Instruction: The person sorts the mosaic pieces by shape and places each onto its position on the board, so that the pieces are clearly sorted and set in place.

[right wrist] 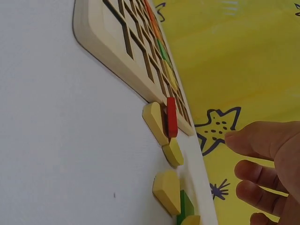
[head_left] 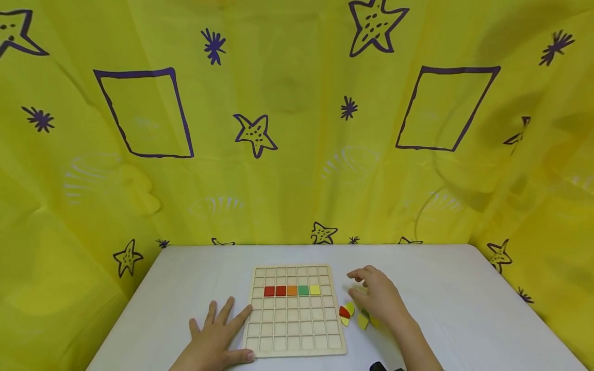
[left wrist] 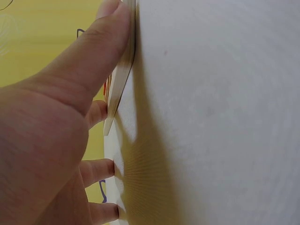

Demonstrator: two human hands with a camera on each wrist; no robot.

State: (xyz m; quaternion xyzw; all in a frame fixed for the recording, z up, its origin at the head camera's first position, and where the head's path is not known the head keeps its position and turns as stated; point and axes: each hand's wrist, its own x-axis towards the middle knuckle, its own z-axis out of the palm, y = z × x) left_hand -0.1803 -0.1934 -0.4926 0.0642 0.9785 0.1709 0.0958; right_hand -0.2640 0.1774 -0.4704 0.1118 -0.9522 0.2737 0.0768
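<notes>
A wooden grid board (head_left: 280, 329) lies flat on the table. One row of it holds two red tiles (head_left: 275, 291), an orange tile (head_left: 292, 290), a green tile (head_left: 303, 290) and a yellow tile (head_left: 315, 290). Fingers spread, my left hand (head_left: 214, 336) rests at the board's left side, its thumb on the lower left corner. Off the board's right side, my right hand (head_left: 379, 294) hovers with bent fingers and nothing visible between them. Below it are loose pieces: a red piece (right wrist: 172, 117), several yellow pieces (right wrist: 167, 192) and a green piece (right wrist: 186, 206), partly covered in the head view.
The white table (head_left: 199, 268) is bounded at the back and sides by a yellow curtain (head_left: 287, 180) printed with stars and frames. A small black object (head_left: 378, 366) shows at the bottom edge, near the right forearm.
</notes>
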